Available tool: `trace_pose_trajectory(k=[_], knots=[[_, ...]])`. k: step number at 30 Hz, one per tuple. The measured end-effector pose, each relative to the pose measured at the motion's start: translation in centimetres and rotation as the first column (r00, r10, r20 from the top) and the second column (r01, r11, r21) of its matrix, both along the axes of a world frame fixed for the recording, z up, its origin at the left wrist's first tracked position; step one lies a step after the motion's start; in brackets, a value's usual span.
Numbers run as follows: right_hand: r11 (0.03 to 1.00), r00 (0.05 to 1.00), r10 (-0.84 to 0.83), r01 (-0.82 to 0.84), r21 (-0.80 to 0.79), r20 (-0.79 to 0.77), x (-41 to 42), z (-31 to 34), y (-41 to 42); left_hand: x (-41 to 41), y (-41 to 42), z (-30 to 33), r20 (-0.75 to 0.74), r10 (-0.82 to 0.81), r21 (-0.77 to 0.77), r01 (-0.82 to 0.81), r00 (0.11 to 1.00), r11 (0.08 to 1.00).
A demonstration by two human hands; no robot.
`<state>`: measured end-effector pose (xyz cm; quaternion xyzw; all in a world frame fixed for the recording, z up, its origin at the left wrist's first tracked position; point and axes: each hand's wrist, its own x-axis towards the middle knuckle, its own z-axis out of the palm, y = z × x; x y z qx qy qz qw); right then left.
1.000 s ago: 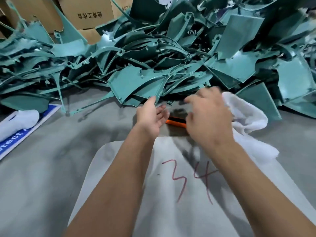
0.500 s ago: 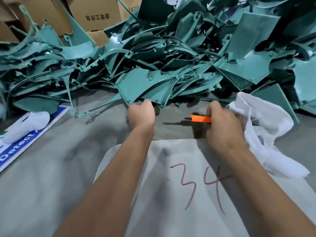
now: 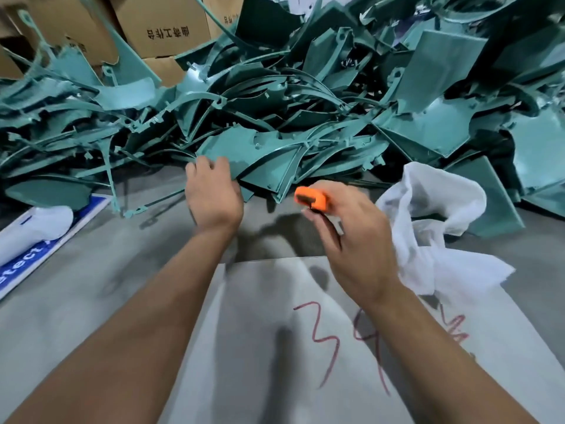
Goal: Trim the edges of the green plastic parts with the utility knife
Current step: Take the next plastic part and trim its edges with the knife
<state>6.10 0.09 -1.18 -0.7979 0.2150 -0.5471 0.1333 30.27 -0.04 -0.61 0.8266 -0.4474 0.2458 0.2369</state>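
Observation:
A big heap of green plastic parts (image 3: pixel 305 87) fills the far half of the floor. My left hand (image 3: pixel 212 191) grips the near edge of one flat triangular green part (image 3: pixel 260 160) at the front of the heap. My right hand (image 3: pixel 348 237) holds the orange utility knife (image 3: pixel 312 198) raised off the floor, its end pointing left toward that part. The blade cannot be made out.
A white sheet marked "34" in red (image 3: pixel 305 347) lies on the grey floor under my arms. A white cloth bag (image 3: pixel 434 215) sits at the right. Cardboard boxes (image 3: pixel 159 26) stand behind the heap. A blue-and-white sign (image 3: pixel 27 258) lies at the left.
My right hand picked the orange knife up from the floor and lifted it. My left hand went forward and took hold of the green part's edge.

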Motion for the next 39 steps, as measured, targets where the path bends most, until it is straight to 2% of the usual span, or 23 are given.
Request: trace_pose_trajectory(k=[2, 4, 6, 8, 9, 10, 12, 14, 17, 20, 21, 24, 26, 28, 30, 32, 33, 36, 37, 39], knots=[[0.985, 0.996, 0.006, -0.021, 0.17, 0.087, 0.4, -0.2, 0.5, 0.2, 0.2, 0.4, 0.045, -0.055, -0.087, 0.058, 0.997, 0.994], [0.937, 0.975, 0.013, -0.09, 0.339, 0.224, 0.8, -0.4, 0.9, -0.2, 0.5, 0.8, 0.101, -0.101, -0.178, 0.118, 0.99, 0.977], [0.879, 0.955, 0.019, -0.158, 0.45, 0.298, 1.0, -0.5, 1.3, -0.7, 1.0, 1.4, 0.103, -0.119, -0.286, 0.144, 0.988, 0.948], [0.829, 0.943, 0.008, -0.192, 0.525, 0.333, 1.0, -0.5, 1.2, -1.7, 1.9, 2.0, 0.046, -0.148, -0.48, 0.152, 0.988, 0.864], [0.805, 0.942, -0.005, -0.195, 0.56, 0.335, 1.0, -0.5, 1.1, -2.4, 2.6, 2.2, -0.003, -0.224, -0.603, 0.177, 0.974, 0.778], [0.778, 0.939, -0.01, -0.209, 0.593, 0.344, 0.9, -0.5, 1.0, -3.2, 3.6, 2.6, -0.074, -0.339, -0.72, 0.185, 0.938, 0.668], [0.695, 0.917, 0.012, -0.294, 0.656, 0.398, 0.8, -0.6, 0.7, -4.4, 5.6, 3.0, -0.249, -0.545, -0.868, 0.065, 0.8, 0.492], [0.57, 0.889, 0.051, -0.4, 0.718, 0.455, 0.7, -0.8, 0.5, -4.7, 7.3, 2.5, -0.395, -0.69, -0.893, -0.077, 0.607, 0.444], [0.462, 0.881, 0.085, -0.448, 0.765, 0.465, 0.8, -1.0, 0.3, -4.8, 9.1, 0.3, -0.583, -0.769, -0.811, -0.246, 0.263, 0.531], [0.463, 0.894, 0.088, -0.426, 0.777, 0.438, 0.7, -0.9, 0.1, -5.1, 9.7, -1.0, -0.632, -0.775, -0.724, -0.34, -0.022, 0.6], [0.464, 0.895, 0.106, -0.429, 0.775, 0.433, 0.7, -0.8, 0.2, -5.4, 9.5, -1.2, -0.63, -0.772, -0.718, -0.32, -0.079, 0.618], [0.421, 0.867, 0.216, -0.498, 0.758, 0.45, 0.6, -0.7, 0.4, -6.0, 9.7, -1.5, -0.65, -0.758, -0.741, -0.175, -0.056, 0.649], [0.424, 0.844, 0.302, -0.536, 0.73, 0.444, 0.4, -0.7, 0.6, -6.5, 10.1, -1.5, -0.621, -0.779, -0.776, -0.069, -0.089, 0.626], [0.57, 0.902, 0.282, -0.431, 0.699, 0.326, 0.4, -0.7, 0.7, -6.7, 10.2, -1.4, -0.606, -0.785, -0.79, -0.027, -0.128, 0.613], [0.701, 0.958, 0.165, -0.281, 0.655, 0.234, 0.4, -0.8, 0.5, -6.5, 10.1, -1.3, -0.595, -0.781, -0.791, -0.032, -0.188, 0.61], [0.716, 0.947, 0.136, -0.296, 0.632, 0.29, 0.4, -1.0, 0.1, -6.3, 9.9, -1.1, -0.643, -0.735, -0.749, -0.026, -0.218, 0.663], [0.707, 0.931, 0.142, -0.333, 0.625, 0.335, 0.4, -1.1, -0.2, -6.2, 9.9, -1.0, -0.663, -0.705, -0.726, -0.017, -0.251, 0.688], [0.749, 0.908, 0.168, -0.37, 0.55, 0.383, 0.2, -1.3, -0.9, -6.6, 10.4, -0.3, -0.636, -0.604, -0.666, -0.053, -0.48, 0.744], [0.762, 0.914, 0.189, -0.367, 0.534, 0.358, 0.1, -1.3, -0.9, -6.8, 10.6, -0.2, -0.646, -0.564, -0.648, -0.021, -0.515, 0.761], [0.756, 0.923, 0.276, -0.381, 0.533, 0.268, -0.1, -1.4, -0.9, -7.4, 10.7, -0.4, -0.698, -0.495, -0.606, 0.059, -0.517, 0.793]])
